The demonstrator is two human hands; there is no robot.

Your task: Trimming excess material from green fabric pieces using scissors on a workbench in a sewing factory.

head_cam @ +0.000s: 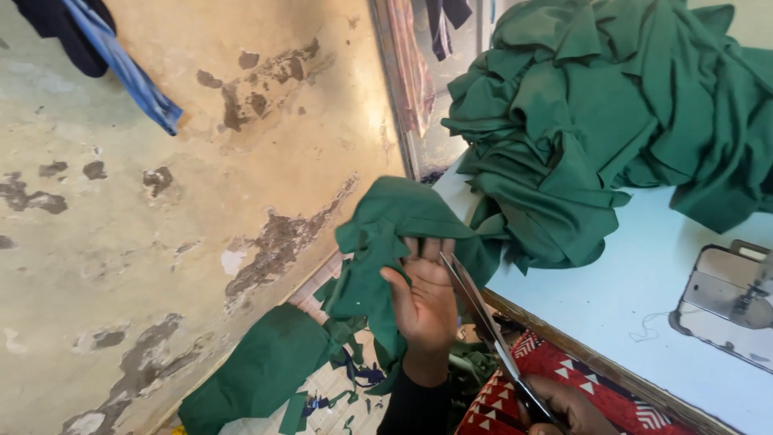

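The left hand [427, 302] clamps a crumpled piece of dark green cloth [386, 242] beside the pale blue table [636, 282] bearing a heap of green fabric [612, 113], while the right hand [568, 407] grips long steel scissors [487, 326], blades touching the cloth.

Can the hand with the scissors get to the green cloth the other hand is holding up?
Probably yes. The right hand points the scissors at the green cloth that the left hand holds; nothing seems between.

Tailoring workshop: sewing machine [729, 302], fabric pile [612, 121]
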